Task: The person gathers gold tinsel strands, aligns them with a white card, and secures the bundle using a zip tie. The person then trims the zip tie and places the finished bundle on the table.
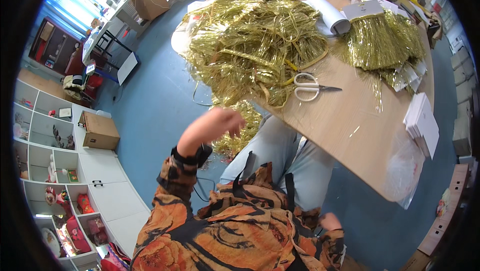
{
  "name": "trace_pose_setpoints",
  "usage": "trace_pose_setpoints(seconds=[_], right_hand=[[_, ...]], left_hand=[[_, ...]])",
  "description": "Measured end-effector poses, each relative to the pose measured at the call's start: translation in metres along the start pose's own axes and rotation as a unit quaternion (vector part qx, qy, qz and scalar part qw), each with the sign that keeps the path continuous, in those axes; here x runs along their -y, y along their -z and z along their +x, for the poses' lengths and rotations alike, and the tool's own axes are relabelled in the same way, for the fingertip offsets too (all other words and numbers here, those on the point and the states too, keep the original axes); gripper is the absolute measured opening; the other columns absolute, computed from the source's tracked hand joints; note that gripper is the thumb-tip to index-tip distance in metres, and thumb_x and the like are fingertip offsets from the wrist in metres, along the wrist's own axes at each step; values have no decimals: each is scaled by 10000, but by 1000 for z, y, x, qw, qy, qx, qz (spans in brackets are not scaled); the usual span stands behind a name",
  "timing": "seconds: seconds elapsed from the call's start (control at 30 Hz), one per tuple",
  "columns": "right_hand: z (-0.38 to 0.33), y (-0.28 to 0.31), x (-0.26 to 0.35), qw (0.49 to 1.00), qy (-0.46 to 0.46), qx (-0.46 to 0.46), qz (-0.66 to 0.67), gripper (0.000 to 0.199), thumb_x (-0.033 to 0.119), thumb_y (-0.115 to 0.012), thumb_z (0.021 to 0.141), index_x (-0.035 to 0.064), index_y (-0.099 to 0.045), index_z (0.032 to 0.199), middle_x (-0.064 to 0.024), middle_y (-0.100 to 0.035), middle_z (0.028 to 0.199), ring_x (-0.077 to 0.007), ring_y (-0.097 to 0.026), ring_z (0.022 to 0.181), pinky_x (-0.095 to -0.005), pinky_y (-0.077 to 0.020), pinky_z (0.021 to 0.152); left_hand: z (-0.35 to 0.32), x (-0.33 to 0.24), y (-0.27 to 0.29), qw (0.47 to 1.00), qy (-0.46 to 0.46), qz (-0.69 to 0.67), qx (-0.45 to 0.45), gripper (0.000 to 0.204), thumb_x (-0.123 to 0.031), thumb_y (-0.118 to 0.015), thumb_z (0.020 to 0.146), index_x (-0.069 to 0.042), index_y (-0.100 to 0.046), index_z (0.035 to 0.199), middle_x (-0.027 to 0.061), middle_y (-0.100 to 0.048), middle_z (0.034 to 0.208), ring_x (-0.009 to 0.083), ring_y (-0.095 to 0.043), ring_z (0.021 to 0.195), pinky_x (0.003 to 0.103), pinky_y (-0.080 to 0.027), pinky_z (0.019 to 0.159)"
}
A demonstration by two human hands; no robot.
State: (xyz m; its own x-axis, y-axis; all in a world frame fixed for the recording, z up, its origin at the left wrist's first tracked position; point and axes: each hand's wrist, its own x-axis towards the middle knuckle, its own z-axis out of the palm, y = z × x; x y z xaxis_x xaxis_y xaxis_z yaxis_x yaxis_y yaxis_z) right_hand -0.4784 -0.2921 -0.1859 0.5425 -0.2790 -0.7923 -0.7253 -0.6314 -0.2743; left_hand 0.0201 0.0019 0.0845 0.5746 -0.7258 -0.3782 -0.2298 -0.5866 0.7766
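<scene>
Left hand: our left hand (216,123) is lifted at the table's near edge, fingers curled loosely inward. It hangs just beside the gold tinsel strands (239,126) spilling off the table; whether it pinches any of them we cannot tell.

Right hand: our right hand (330,221) sits low by the hip, half hidden by the orange and black patterned sleeve (210,236). Spread or closed, we cannot tell.

Tinsel: the big heap of shiny gold tinsel fringe (255,41) covers the far left part of the round pale wooden table (345,131), with its loose ends trailing over the edge toward our lap.

Risk: we judge that a tug on the hanging strands could drag more of the heap off the table, since the strands look tangled together. They could also snag the white-handled scissors (309,87), which lie touching the heap's edge.

Around: a second, neater bundle of gold fringe under a grey card (382,41) lies to the right, a white paper roll (327,11) between the two piles. A stack of white cards (422,123) and a clear plastic bag (402,171) sit near the right rim.

In the way: the scissors and the tangled heap itself lie between our left hand and the neater bundle.

Beyond: white cubby shelves (55,161) and a brown cardboard box (100,131) stand on the blue floor (155,106).
</scene>
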Motion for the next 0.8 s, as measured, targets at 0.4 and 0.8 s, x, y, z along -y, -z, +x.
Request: trace_pose_setpoints(seconds=[0.4,0.8], right_hand=[[-97,145,213,912,247,-261,199,180,121,-663,970,-28,-738,1038,-157,-716,969,-269,-698,828,-348,-542,722],[-83,208,278,853,379,-306,189,129,60,-675,963,3,-750,1051,-131,-732,929,-267,-705,824,-331,-540,732]], left_hand=[[95,-6,89,815,-100,191,-538,197,-258,-674,987,-78,-698,1064,90,-707,992,294,-704,896,424,-541,773],[140,-6,148,758,-134,232,-595,370,-295,-689,987,-22,-699,1237,200,-674,1225,357,-613,1200,450,-498,1025]])
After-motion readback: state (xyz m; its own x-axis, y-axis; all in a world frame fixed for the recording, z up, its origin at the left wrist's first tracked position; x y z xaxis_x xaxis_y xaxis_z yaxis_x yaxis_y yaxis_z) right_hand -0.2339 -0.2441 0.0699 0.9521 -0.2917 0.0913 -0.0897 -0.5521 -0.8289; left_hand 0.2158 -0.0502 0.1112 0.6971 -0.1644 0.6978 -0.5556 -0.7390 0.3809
